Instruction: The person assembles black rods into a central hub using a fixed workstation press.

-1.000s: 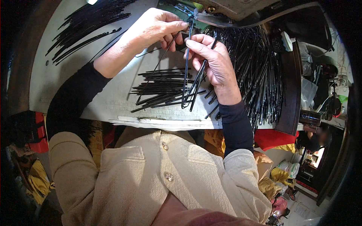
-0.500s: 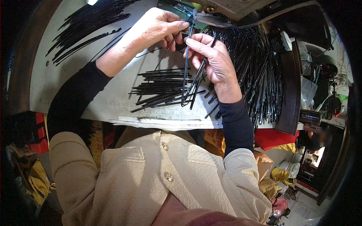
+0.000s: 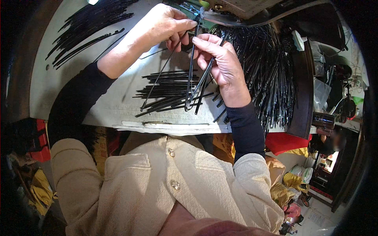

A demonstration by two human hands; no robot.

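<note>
My left hand (image 3: 163,29) is at the top middle, thumb and fingertips pinched on a thin black strip (image 3: 164,67) that slants down to the left. Beside it, my right hand (image 3: 222,59) pinches another long black strip (image 3: 190,74), whose upper end reaches a metal machine part (image 3: 220,18). More black strips (image 3: 204,80) run through the curled fingers of my right hand and hang downward. Below both hands lies a loose row of black strips (image 3: 167,88) on the pale worktop (image 3: 118,94). The exact contact at the machine is partly hidden by my left fingertips.
A thick heap of black strips (image 3: 265,74) covers the worktop's right side, against a dark wooden edge (image 3: 300,90). Another bundle (image 3: 92,25) lies at the far left. White sheets (image 3: 173,129) line the front edge. Red cloth (image 3: 287,142) hangs below at right.
The lower ends of the strips in my right hand have swung slightly left and spread apart. Both hands keep nearly the same place and grip.
</note>
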